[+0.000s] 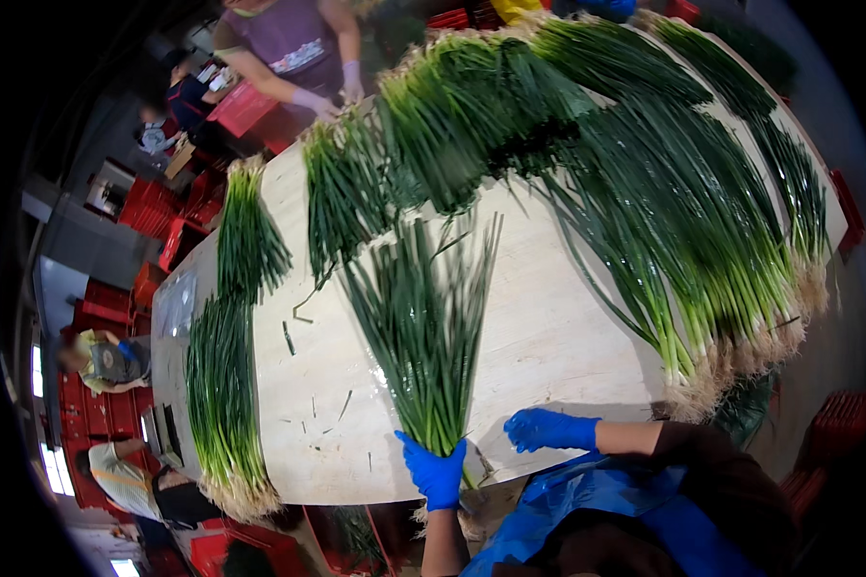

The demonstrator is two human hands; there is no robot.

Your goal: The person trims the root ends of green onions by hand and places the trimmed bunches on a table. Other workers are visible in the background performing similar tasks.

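My left hand point(436, 472), in a blue glove, grips a bunch of green onions point(433, 346) low on the stalks. The leaves fan out across the pale tabletop point(548, 324), pointing away from me, and the roots hang past the near edge. To the right, my right hand point(548, 430), also in a blue glove, is near that edge, apart from the bunch. Its fingers are curled, and whether anything small is under them is hidden. A large row of green onions point(700, 245) lies to the right, roots outward.
On the left lies another stack of green onions point(224, 389); more piles point(447, 122) cover the far side. Leaf scraps point(289, 337) are scattered on the table. A person in purple gloves point(317, 104) handles onions opposite. Red crates point(343, 537) stand below the near edge.
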